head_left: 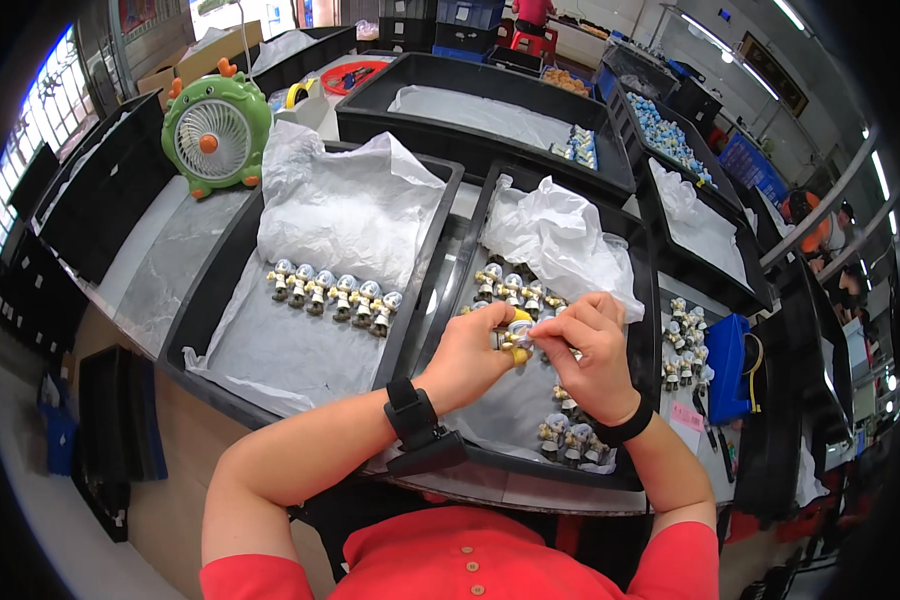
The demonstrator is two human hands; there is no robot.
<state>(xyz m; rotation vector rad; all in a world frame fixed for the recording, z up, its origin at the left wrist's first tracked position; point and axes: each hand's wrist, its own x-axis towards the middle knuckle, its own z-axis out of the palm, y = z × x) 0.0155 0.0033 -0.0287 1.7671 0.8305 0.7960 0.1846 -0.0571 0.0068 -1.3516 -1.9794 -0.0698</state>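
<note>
My left hand (465,358) is closed on a small toy figurine (519,336) with a pale helmet-like head and yellow about it; yellow covers show on the fingertips. My right hand (592,358) pinches at the figurine's right side, and whatever is between those fingertips is too small to make out. Both hands are above a black tray (530,463) lined with white paper, where more figurines (574,440) stand near the front edge and others behind my hands. In the left-hand black tray (232,405), several similar figurines (342,297) form a slanting row on the paper.
A green animal-shaped fan (216,132) stands at the far left. Farther back, a long black tray (370,110) holds blue-and-white pieces. On the right are more figurines (684,345), a blue bin (732,368) and a pink label (687,416). Crumpled paper (560,225) fills the tray's back.
</note>
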